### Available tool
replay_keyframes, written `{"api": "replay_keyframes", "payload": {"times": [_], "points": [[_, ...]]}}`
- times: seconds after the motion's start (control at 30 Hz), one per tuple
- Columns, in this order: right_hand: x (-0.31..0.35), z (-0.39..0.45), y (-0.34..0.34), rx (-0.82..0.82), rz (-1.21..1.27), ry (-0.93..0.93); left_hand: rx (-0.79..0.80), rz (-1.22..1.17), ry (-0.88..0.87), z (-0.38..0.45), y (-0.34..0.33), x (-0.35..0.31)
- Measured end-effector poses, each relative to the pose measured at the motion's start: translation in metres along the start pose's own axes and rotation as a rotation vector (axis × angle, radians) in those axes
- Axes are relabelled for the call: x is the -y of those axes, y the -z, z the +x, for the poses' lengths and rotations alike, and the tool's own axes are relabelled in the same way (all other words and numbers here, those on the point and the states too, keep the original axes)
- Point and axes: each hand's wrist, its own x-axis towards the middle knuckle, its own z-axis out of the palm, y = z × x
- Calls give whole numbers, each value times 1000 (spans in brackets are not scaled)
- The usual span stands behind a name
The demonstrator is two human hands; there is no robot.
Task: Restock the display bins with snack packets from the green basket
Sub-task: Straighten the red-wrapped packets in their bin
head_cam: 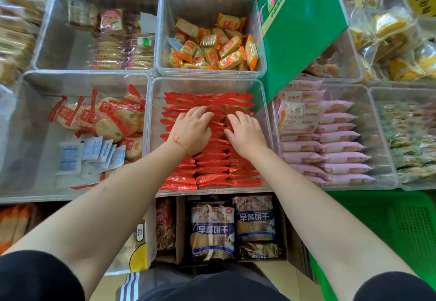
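Both my hands are inside the clear display bin (265,102) in the middle of the front row. It holds several red snack packets (212,170) standing in three tight rows. My left hand (192,130) lies on the middle of the packets, fingers spread and slightly bent, pressing on their top edges. My right hand (245,133) lies just beside it on the right-hand row, fingers bent down onto the packets. Neither hand lifts a packet. The green basket (389,225) stands low at the right, below the bins; what it holds cannot be seen.
Around it stand more clear bins: round crackers and white sachets (94,130) to the left, orange packets (212,48) behind, pink packets (339,140) to the right. A green carton (304,29) leans over the back right. Blue biscuit bags (231,227) sit in a cardboard box below.
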Motion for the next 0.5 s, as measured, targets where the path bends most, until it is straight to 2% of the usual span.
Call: {"api": "replay_keyframes", "payload": {"times": [0.1, 0.17, 0.23, 0.33, 0.5], "points": [[10, -3, 4, -98, 78, -51, -152, -20, 106, -19, 5, 13], [26, -4, 7, -180, 91, 30, -127, 20, 205, -34, 6, 21], [38, -5, 8, -205, 70, 100, -62, 58, 227, -44, 4, 24], [45, 2, 8, -132, 7, 103, -20, 115, 167, -51, 2, 25], [48, 14, 10, -3, -142, 96, -57, 344, 49, -61, 8, 41]]}}
